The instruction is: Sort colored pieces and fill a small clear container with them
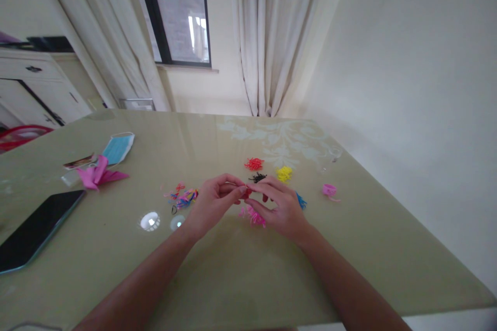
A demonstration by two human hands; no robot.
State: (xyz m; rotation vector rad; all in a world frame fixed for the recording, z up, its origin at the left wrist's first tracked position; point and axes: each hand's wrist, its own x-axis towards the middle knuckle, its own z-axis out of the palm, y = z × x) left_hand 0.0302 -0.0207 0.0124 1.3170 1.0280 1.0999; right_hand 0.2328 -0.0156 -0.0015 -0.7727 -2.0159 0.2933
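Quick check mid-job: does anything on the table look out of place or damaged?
No clear damage shows. The mixed-colour pile just left of the left hand looks odd: it blends several colours, while the red pile and yellow pile are each one colour. A pink item lies apart at right.

Head cam, fwd/down over tbl (240,274).

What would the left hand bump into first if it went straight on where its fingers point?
Most likely the right hand: its fingertips lie just ahead of the left hand, by the small red piece. Whether the hands touch is hard to tell.
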